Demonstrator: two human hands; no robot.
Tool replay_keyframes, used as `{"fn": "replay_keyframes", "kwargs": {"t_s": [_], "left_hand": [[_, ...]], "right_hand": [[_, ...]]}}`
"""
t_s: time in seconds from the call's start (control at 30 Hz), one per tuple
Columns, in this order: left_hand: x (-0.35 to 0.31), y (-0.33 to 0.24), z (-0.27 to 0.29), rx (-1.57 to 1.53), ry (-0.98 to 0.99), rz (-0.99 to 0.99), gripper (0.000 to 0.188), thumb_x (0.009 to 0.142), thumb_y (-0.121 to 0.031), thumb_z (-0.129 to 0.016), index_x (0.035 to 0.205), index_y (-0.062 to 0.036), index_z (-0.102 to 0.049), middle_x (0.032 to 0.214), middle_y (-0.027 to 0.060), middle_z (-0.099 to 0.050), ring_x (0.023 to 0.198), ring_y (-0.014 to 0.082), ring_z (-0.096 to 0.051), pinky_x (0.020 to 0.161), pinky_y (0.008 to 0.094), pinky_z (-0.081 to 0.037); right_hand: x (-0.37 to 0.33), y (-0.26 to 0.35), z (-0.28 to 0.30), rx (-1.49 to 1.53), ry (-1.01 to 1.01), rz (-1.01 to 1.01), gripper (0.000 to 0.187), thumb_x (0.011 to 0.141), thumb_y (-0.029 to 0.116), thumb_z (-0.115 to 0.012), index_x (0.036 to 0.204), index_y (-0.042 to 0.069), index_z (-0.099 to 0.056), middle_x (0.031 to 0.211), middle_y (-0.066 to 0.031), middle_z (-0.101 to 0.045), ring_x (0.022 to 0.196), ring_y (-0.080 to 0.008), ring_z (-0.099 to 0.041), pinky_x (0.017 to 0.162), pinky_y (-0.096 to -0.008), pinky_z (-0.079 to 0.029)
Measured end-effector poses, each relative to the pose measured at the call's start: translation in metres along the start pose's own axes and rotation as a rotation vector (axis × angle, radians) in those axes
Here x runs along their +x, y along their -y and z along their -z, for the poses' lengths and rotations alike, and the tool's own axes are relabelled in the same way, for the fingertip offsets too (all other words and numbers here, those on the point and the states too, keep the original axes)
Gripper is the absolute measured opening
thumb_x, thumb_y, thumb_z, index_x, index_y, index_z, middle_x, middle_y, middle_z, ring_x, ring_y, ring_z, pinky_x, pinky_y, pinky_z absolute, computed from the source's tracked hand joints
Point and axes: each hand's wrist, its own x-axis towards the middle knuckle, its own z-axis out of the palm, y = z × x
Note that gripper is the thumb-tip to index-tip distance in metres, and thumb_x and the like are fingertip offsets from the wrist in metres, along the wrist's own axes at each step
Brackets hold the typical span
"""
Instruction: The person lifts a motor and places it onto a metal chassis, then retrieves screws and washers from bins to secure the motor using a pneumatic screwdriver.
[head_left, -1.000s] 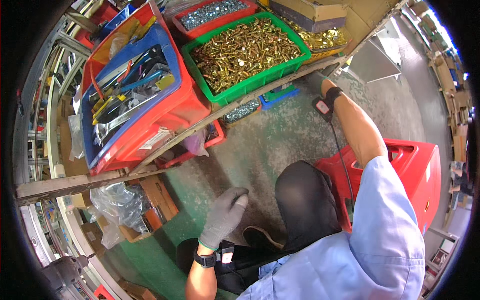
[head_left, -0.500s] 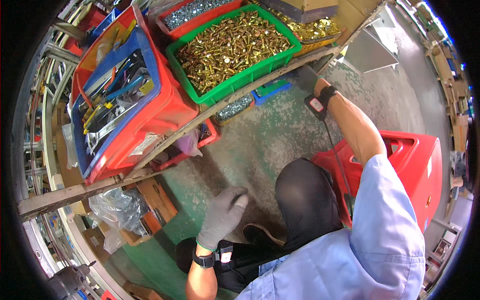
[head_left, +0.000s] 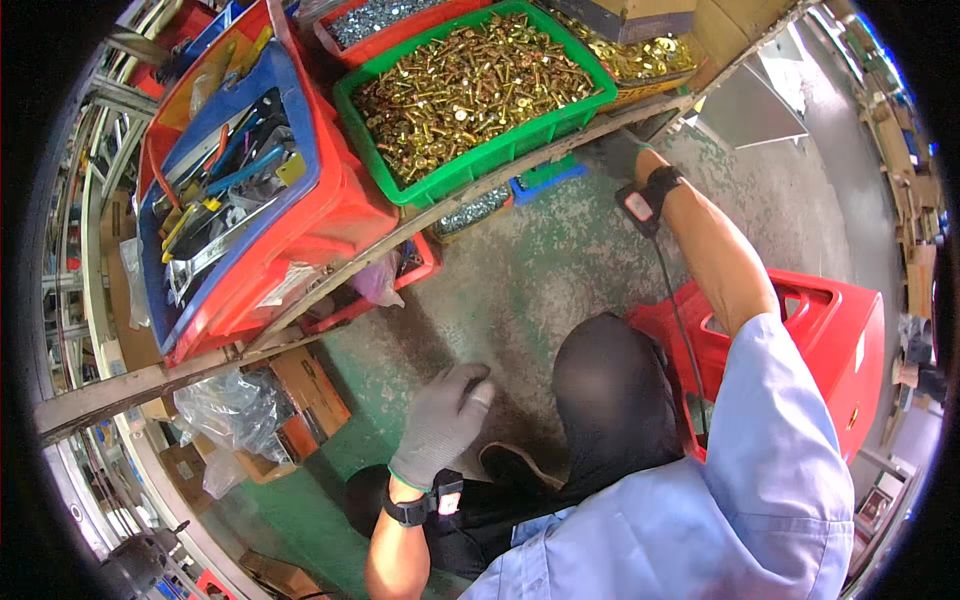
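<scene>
My left hand (head_left: 440,420) wears a grey glove and a black wrist device. It hovers low over the green-painted floor (head_left: 560,260) in front of my knee, fingers curled inward; I cannot tell whether they pinch anything. My right hand (head_left: 612,156), also gloved and with a wrist device, reaches up to the wooden front rail of the shelf (head_left: 330,285), just below the green bin of brass screws (head_left: 470,90). Its fingers are hidden at the rail.
A blue tray of hand tools (head_left: 225,200) sits in a red bin (head_left: 330,225) on the shelf. Another red bin of grey screws (head_left: 385,20) is behind. A red plastic crate (head_left: 830,340) stands at my right. Cardboard boxes (head_left: 310,390) and plastic bags (head_left: 230,410) lie under the shelf.
My right hand has moved up to the shelf rail. My left hand's fingers have curled in from a spread pose. The view has tilted slightly.
</scene>
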Motion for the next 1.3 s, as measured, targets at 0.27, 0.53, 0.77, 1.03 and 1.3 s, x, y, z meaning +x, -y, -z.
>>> {"fn": "replay_keyframes", "kwargs": {"t_s": [0.27, 0.53, 0.77, 1.03, 1.3], "left_hand": [[0.000, 0.000, -0.008, 0.093, 0.024, -0.050, 0.030, 0.098, -0.026, -0.063, 0.118, -0.0036, -0.066, 0.111, 0.0227, -0.068, 0.105, 0.0438, -0.065, 0.089, 0.0487, -0.053], [-0.035, -0.003, -0.011, 0.044, 0.029, 0.081, 0.031, 0.099, -0.028, -0.063, 0.118, -0.0032, -0.065, 0.100, 0.0237, -0.066, 0.097, 0.0431, -0.065, 0.081, 0.0471, -0.052], [-0.061, 0.005, -0.016, 0.071, -0.031, 0.100, 0.032, 0.101, -0.024, -0.061, 0.121, 0.0003, -0.066, 0.101, 0.0240, -0.066, 0.094, 0.0419, -0.068, 0.082, 0.0430, -0.054], [-0.049, 0.010, -0.020, -0.024, -0.014, 0.113, 0.031, 0.104, -0.024, -0.059, 0.118, 0.0023, -0.068, 0.105, 0.0223, -0.072, 0.098, 0.0291, -0.072, 0.087, 0.0367, -0.055], [0.018, 0.052, 0.006, 0.004, 0.166, 0.326, 0.041, 0.108, -0.029, -0.051, 0.130, 0.0044, -0.060, 0.118, 0.0184, -0.071, 0.109, 0.0236, -0.068, 0.097, 0.0386, -0.053]], "right_hand": [[-0.029, 0.110, -0.030, 0.948, 0.026, -0.508, 0.036, 0.096, 0.037, -0.063, 0.106, 0.002, -0.068, 0.089, -0.0151, -0.071, 0.075, -0.0309, -0.068, 0.071, -0.0420, -0.057], [0.059, 0.199, -0.104, 0.105, -0.026, -0.122, 0.042, 0.093, 0.040, -0.059, 0.117, 0.008, -0.071, 0.112, -0.0235, -0.072, 0.104, -0.0408, -0.070, 0.090, -0.0508, -0.055], [0.095, 0.207, -0.145, 0.063, -0.093, -0.048, 0.045, 0.095, 0.044, -0.053, 0.117, 0.009, -0.073, 0.121, -0.0209, -0.072, 0.105, -0.0384, -0.071, 0.092, -0.0499, -0.055], [0.085, 0.216, -0.135, 0.105, 0.130, -0.120, 0.037, 0.094, 0.031, -0.055, 0.116, 0.008, -0.075, 0.123, -0.0215, -0.071, 0.108, -0.0377, -0.071, 0.093, -0.0486, -0.055], [0.102, 0.231, -0.145, 0.132, 0.028, -0.060, 0.027, 0.090, 0.016, -0.059, 0.102, 0.001, -0.077, 0.105, -0.0220, -0.075, 0.096, -0.0388, -0.075, 0.082, -0.0499, -0.059]]}}
